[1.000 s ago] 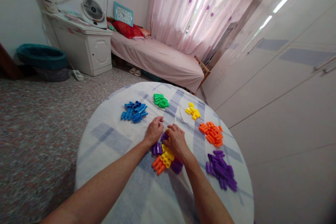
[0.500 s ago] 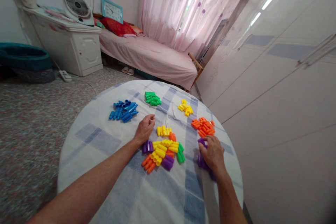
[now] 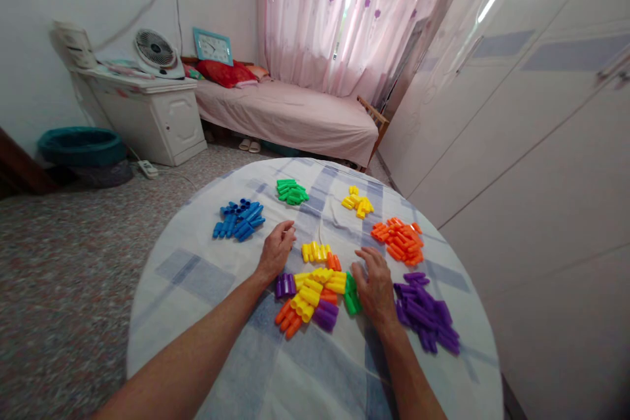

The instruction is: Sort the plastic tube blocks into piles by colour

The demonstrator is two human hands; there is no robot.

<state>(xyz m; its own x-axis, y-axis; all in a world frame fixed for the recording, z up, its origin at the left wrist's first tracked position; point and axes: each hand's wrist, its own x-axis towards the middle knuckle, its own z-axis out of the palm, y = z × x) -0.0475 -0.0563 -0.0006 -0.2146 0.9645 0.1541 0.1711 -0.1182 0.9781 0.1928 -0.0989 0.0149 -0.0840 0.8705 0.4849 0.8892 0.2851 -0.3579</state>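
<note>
A mixed pile of plastic tube-shaped pieces lies near the middle of the round table, with yellow pieces point(image 3: 309, 295), purple pieces point(image 3: 325, 316), orange pieces point(image 3: 289, 319) and green pieces point(image 3: 352, 295). To its upper left is my left hand point(image 3: 276, 251), its fingers loosely bent and apart, with nothing visible in it. My right hand point(image 3: 376, 282) hovers by the green pieces on the pile's right side; thumb and fingers are apart and I see nothing held. Just beyond the pile sits a short row of yellow tubes point(image 3: 315, 252) beside orange ones point(image 3: 333, 262).
Single-colour heaps ring the cloth-covered table point(image 3: 197, 328): blue point(image 3: 239, 219), green point(image 3: 292, 191), yellow point(image 3: 357, 202), orange point(image 3: 399, 240) and purple point(image 3: 426, 312). Behind stand a bed point(image 3: 290, 111) and a white cabinet point(image 3: 177, 125); a wardrobe point(image 3: 541, 164) lines the right.
My right hand has left the purple heap and moved left to the mixed pile, uncovering the purple pieces. My left hand stays near the pile. The camera view has shifted slightly.
</note>
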